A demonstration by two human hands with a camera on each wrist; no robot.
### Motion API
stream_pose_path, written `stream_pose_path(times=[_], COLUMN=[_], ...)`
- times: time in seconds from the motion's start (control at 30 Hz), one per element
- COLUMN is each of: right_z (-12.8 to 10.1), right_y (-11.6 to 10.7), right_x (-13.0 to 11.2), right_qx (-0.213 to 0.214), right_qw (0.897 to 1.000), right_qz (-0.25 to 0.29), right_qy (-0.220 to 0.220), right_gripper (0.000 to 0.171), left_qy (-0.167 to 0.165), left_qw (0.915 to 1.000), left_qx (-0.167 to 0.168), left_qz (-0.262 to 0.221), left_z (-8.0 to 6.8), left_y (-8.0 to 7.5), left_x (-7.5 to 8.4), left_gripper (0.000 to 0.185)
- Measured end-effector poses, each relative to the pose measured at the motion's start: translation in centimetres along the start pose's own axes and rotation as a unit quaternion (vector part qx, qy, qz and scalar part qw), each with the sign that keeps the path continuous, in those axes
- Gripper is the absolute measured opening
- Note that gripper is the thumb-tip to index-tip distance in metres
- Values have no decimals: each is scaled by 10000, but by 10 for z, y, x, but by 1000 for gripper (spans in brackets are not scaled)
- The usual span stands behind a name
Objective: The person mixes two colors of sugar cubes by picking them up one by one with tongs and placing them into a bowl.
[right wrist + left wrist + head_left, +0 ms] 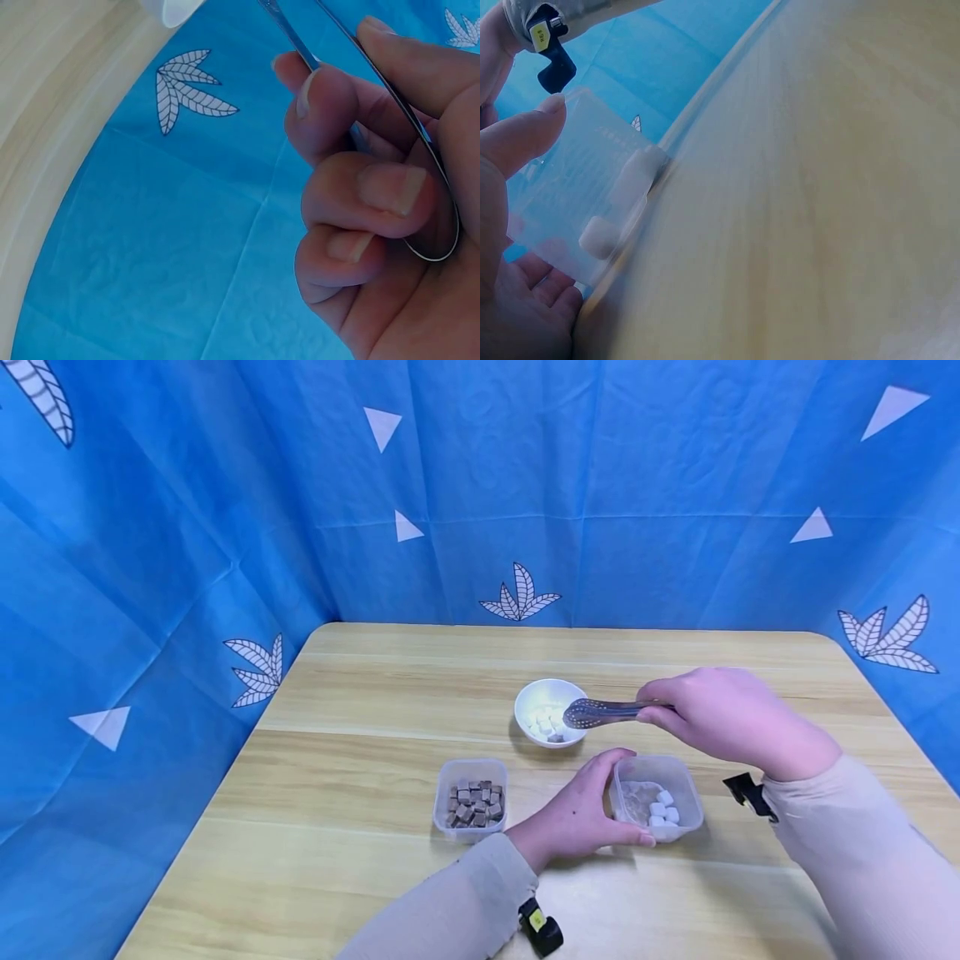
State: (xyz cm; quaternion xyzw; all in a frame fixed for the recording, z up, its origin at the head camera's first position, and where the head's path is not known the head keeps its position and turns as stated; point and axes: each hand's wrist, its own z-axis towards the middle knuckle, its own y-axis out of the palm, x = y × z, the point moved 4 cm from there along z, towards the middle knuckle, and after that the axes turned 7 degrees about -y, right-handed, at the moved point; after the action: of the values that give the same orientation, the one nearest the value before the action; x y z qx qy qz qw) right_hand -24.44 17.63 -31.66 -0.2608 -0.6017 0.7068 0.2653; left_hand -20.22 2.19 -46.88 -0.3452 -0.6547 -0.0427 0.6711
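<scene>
My right hand holds a pair of metal tongs, whose perforated head is over the right side of a white bowl. Pale cubes and a darker one lie in the bowl. In the right wrist view, the fingers curl round the tongs, whose two arms stand apart; the tips are out of that view. My left hand grips the left side of a clear plastic container, thumb at the near side and fingers at the far side. White cubes sit inside, also visible through its wall in the left wrist view.
Left of my left hand stands another clear plastic container with several brown cubes. All stand on a light wooden table. A blue patterned cloth hangs behind the table and along its left side.
</scene>
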Motion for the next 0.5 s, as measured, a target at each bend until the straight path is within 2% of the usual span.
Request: stream_pose_path(times=[0.23, 0.5], right_z=[4, 1], right_y=[3, 0], right_x=[-1, -1], right_qx=[-22, 52], right_qw=[10000, 10000], right_qz=[80, 18], right_qy=[-53, -50], right_gripper=[8, 11], left_qy=[58, 74], left_qw=[10000, 10000], left_qx=[24, 38], left_qz=[-21, -12], left_z=[1, 2], left_y=[0, 1], left_x=[-1, -2], left_gripper=[101, 101])
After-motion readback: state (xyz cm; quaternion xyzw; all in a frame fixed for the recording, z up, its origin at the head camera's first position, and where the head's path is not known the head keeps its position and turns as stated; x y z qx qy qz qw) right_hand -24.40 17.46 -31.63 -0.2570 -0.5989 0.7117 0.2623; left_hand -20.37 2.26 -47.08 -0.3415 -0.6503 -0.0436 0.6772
